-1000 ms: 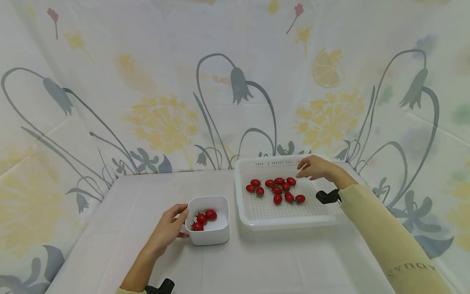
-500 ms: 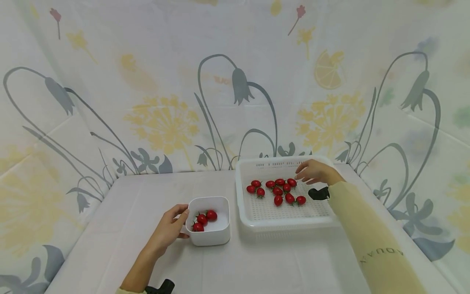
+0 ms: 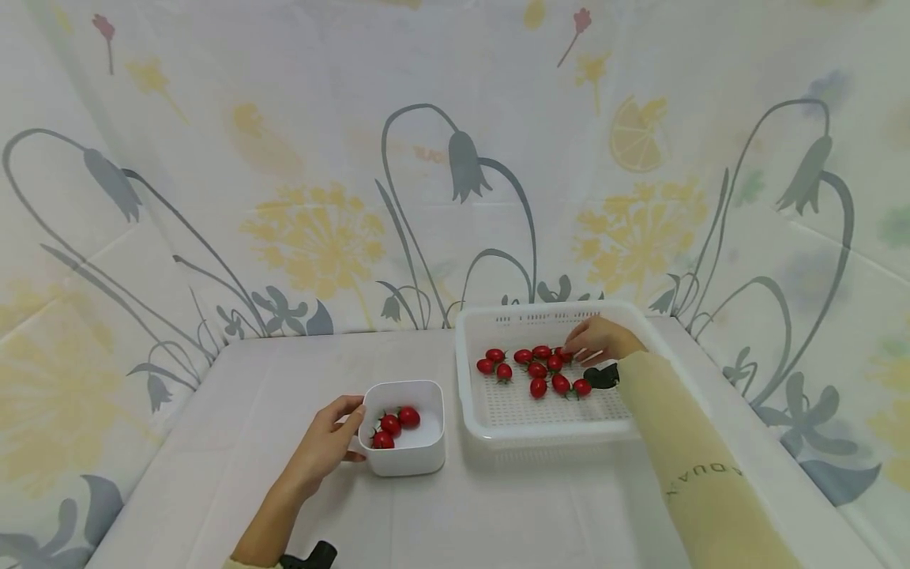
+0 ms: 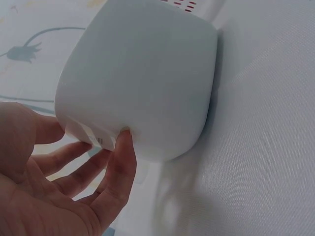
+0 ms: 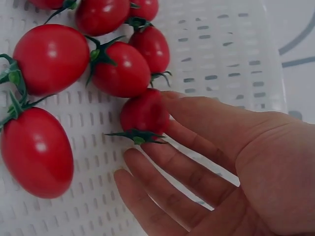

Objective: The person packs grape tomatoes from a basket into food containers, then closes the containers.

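My left hand point(image 3: 329, 442) grips the left wall of a small white bowl point(image 3: 410, 461), thumb at its rim. In the left wrist view its fingers point(image 4: 115, 167) curl against the bowl's side point(image 4: 142, 73). Three cherry tomatoes point(image 3: 392, 424) lie in the bowl. To the right stands a white perforated tray point(image 3: 547, 431) with several cherry tomatoes point(image 3: 538, 368). My right hand point(image 3: 592, 341) reaches into the tray. In the right wrist view the right hand point(image 5: 221, 167) has its fingers spread almost straight, and one finger touches a tomato point(image 5: 145, 113) on the tray floor point(image 5: 221, 59).
Bowl and tray stand on a table under a white cloth point(image 3: 498, 506). A flower-printed sheet point(image 3: 320, 197) hangs behind and at both sides. Black camera mounts sit at my right wrist point(image 3: 600, 377) and left wrist point(image 3: 313, 557).
My right hand has moved left and down from the tray's far rim to the rightmost tomatoes. The left hand and the bowl have stayed put.
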Motion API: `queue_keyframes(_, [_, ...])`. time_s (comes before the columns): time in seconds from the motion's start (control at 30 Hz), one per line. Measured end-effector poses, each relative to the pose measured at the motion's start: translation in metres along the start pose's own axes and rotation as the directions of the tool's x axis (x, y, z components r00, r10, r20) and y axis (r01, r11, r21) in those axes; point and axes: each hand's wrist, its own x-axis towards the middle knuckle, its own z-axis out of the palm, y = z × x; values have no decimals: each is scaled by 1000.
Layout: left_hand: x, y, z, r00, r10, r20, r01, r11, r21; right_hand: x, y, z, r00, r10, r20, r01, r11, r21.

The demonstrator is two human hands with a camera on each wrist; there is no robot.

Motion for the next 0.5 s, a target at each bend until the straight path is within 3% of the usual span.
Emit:
queue_keyframes(0.27, [0, -1, 0, 1000, 1, 1, -1, 1000, -13, 5, 0, 9, 999, -12, -38, 11, 1000, -27])
queue_keyframes(0.5, [1, -2, 0, 1000, 3, 0, -3, 1000, -12, -1, -7, 5, 999, -35, -8, 35, 999, -4])
